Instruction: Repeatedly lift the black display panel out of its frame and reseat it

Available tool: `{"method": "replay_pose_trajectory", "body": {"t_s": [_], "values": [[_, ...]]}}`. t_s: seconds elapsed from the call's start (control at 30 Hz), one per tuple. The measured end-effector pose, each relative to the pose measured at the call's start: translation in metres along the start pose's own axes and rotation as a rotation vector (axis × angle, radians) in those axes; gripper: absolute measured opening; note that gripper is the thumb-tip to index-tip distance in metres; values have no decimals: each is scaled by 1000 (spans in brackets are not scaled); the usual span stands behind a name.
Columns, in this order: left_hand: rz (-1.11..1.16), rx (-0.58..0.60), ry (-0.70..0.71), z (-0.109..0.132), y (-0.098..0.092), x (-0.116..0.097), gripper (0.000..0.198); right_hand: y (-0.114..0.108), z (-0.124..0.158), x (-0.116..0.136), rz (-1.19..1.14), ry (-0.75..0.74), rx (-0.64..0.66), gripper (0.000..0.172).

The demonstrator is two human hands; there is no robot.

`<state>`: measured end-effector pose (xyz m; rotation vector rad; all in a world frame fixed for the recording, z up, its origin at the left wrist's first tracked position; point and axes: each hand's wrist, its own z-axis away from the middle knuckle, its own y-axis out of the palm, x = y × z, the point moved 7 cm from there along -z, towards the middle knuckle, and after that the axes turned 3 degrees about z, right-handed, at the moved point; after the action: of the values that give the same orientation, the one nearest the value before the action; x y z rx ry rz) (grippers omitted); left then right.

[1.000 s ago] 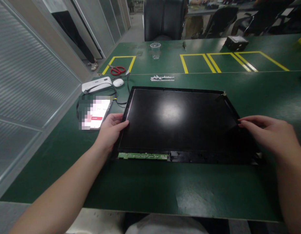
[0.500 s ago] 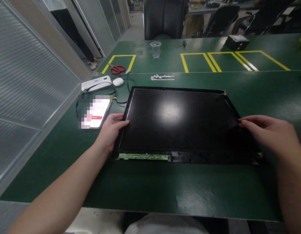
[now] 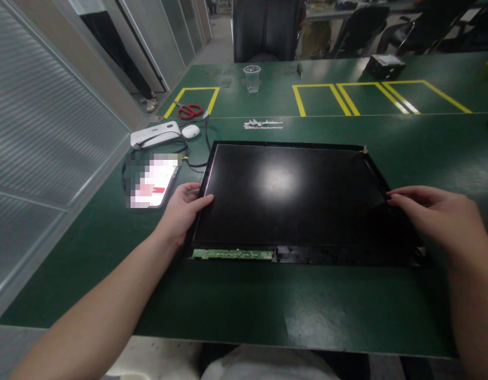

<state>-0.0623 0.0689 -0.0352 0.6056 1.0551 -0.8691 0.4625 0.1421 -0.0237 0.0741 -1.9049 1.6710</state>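
A black display panel (image 3: 283,200) lies face up on the green table (image 3: 228,306). Along its near edge, on the left, runs a strip of green circuit board (image 3: 232,254). My left hand (image 3: 184,208) grips the panel's left edge, thumb over the frame and fingers at the side. On the right edge my right hand (image 3: 441,214) pinches the frame between thumb and fingers. A small light-coloured bit (image 3: 364,150) sits at the panel's far right corner. The undersides of both hands' grips are hidden.
Left of the panel lie a lit phone (image 3: 156,182), a white device with a cable (image 3: 155,134), a white mouse (image 3: 190,131) and red scissors (image 3: 190,111). Beyond are whitish scraps (image 3: 263,124), a clear plastic cup (image 3: 252,79) and a black box (image 3: 385,67). A person's leg shows at upper left.
My left thumb has slid slightly right, further over the panel's left edge. My right hand and the panel look almost unchanged.
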Motion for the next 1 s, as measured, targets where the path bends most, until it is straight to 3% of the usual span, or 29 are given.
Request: {"method": "replay_pose_trajectory", "body": {"t_s": [0.43,0.7,1.0], "values": [[-1,34,38,-2,1,0,48,-6,6,11,28,49,2,42],[4,39,72,-1,1,-1,48,-3,2,4,18,0,-4,46],[-9,44,94,-1,2,-2,50,-4,2,5,0,-48,-30,38]]}}
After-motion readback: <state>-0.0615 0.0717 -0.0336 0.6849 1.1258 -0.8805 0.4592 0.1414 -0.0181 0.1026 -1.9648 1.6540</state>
